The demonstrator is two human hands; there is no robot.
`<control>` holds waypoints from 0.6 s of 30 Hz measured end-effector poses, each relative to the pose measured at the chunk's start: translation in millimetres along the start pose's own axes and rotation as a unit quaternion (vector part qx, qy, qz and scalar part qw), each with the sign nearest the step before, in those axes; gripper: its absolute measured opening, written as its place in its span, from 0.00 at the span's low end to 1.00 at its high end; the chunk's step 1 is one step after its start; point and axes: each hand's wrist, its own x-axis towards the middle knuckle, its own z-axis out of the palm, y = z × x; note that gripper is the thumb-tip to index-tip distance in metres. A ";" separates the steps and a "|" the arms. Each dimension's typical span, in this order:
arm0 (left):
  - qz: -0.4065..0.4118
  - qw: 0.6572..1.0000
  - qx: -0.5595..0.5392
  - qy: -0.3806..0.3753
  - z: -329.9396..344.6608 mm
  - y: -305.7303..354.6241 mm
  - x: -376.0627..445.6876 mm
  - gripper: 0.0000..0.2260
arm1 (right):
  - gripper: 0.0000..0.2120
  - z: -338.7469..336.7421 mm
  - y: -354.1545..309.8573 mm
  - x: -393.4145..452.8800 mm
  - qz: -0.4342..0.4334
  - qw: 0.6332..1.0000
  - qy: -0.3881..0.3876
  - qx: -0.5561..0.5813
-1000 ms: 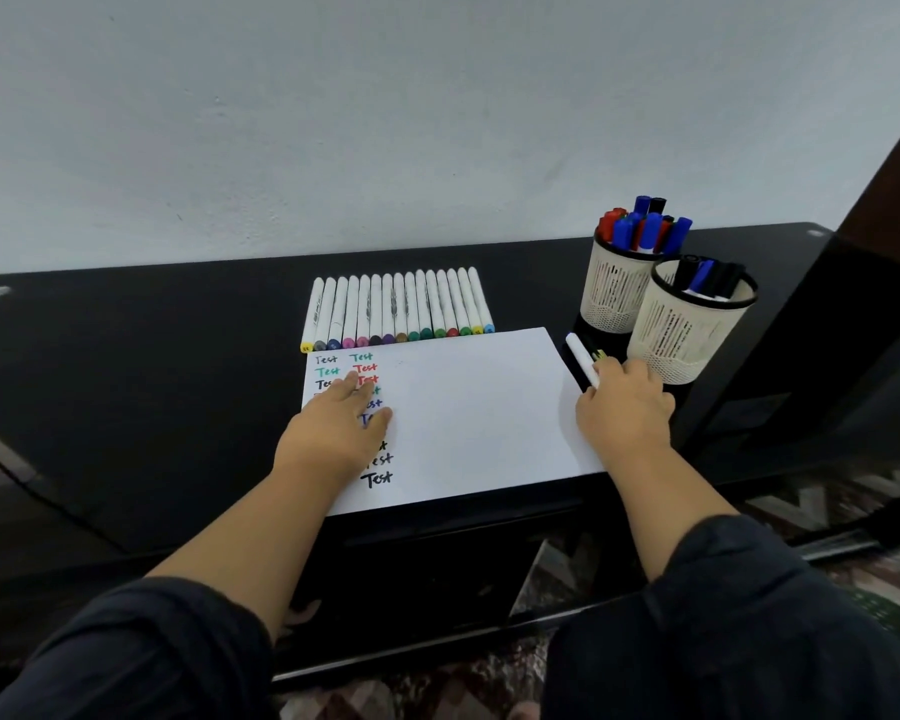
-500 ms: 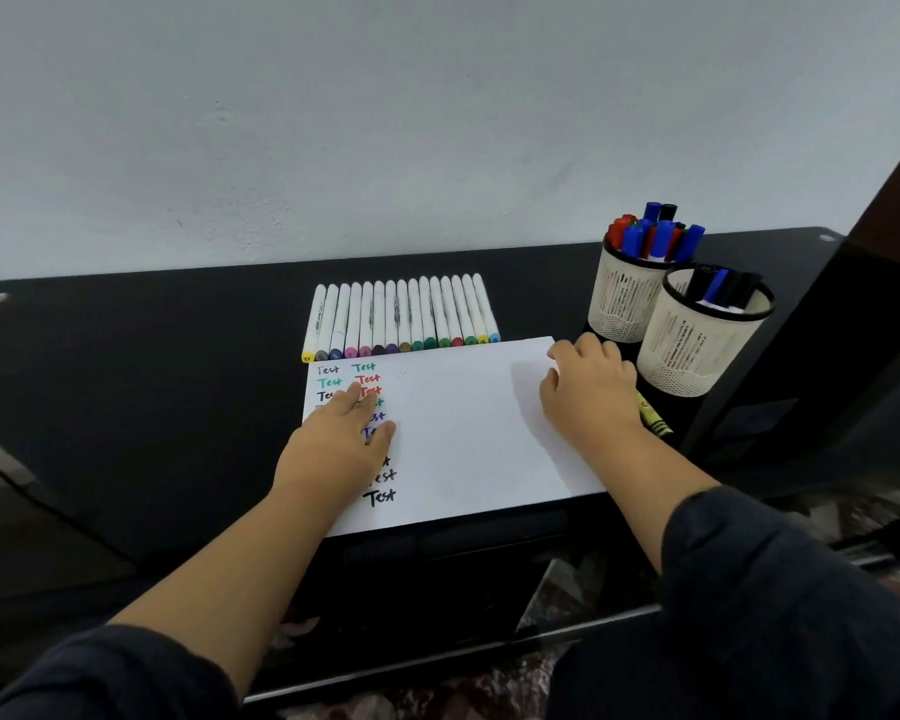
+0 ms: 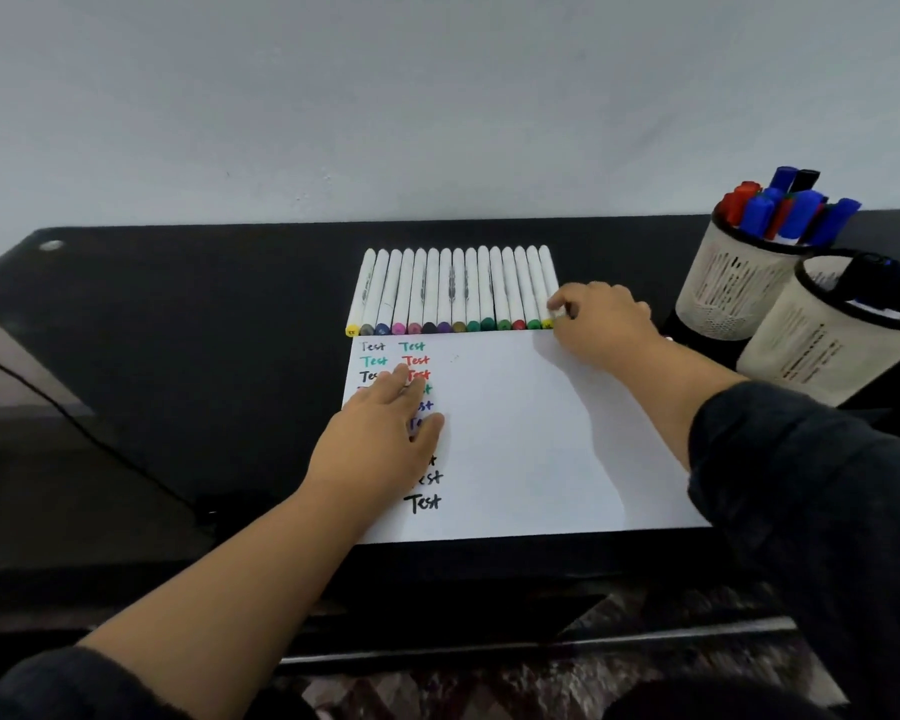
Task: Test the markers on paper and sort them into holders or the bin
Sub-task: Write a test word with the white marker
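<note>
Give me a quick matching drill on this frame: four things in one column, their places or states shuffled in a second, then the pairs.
1. left hand
2. right hand
3. marker row
4. far holder

A. crammed with red, blue and black caps
B. lies beyond the paper's far edge
C. flat on the written words
D. at the row's right end

Pairs: 1-C, 2-D, 3-B, 4-A

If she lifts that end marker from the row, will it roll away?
Probably: the end marker looks round and smooth, lying flat on the table. It seems light; her right hand takes it by fingertips. Neighbouring markers might shift.
</note>
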 end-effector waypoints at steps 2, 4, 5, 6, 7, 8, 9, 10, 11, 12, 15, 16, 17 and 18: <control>-0.001 1.000 0.004 0.001 -0.1 -0.2 0.0 0.25 | 0.11 2.5 -1.4 6.3 0.016 0.999 0.000 0.030; 0.000 1.000 0.000 0.005 0.2 -0.4 -0.1 0.25 | 0.06 3.3 -1.8 11.3 0.030 0.998 -0.004 0.063; 0.001 1.000 -0.003 0.008 0.4 -0.6 -0.2 0.25 | 0.05 3.0 -1.8 13.5 0.035 0.996 -0.005 0.077; 0.002 1.000 -0.005 0.011 0.7 -0.9 -0.3 0.25 | 0.04 2.6 -2.1 15.3 0.039 0.995 -0.007 0.086; 0.002 1.000 -0.004 0.013 0.9 -1.2 -0.5 0.25 | 0.05 1.9 -2.3 16.7 0.044 0.995 -0.010 0.090; 0.002 1.000 -0.003 0.012 1.2 -1.5 -0.5 0.25 | 0.06 1.2 -2.8 17.8 0.049 0.994 -0.014 0.093; 0.002 1.000 -0.002 0.011 1.6 -1.7 -0.4 0.25 | 0.08 0.9 -3.4 18.7 0.054 0.994 -0.015 0.096; 0.001 1.000 -0.002 0.010 1.8 -1.8 -0.5 0.25 | 0.09 0.7 -4.0 19.2 0.056 0.993 -0.011 0.101; 0.000 1.000 -0.002 0.010 1.7 -1.7 -0.5 0.25 | 0.10 0.4 -4.2 19.3 0.058 0.992 -0.003 0.110; 0.000 1.000 -0.001 0.010 1.7 -1.7 -0.5 0.25 | 0.10 0.3 -4.2 19.1 0.064 0.990 0.010 0.123; 0.000 1.000 0.003 0.004 1.1 -1.1 -0.6 0.25 | 0.10 -1.4 -1.2 16.4 0.101 0.971 0.075 0.204; 0.000 1.000 0.003 0.002 0.7 -0.8 -0.6 0.25 | 0.09 -3.5 -0.4 14.0 0.111 0.960 0.095 0.239; 0.000 1.000 0.003 0.001 0.6 -0.9 -0.4 0.25 | 0.08 -5.4 0.1 10.9 0.120 0.948 0.109 0.272; 0.000 1.000 0.004 0.001 0.4 -0.4 -0.5 0.25 | 0.07 -8.5 0.2 6.4 0.126 0.937 0.119 0.304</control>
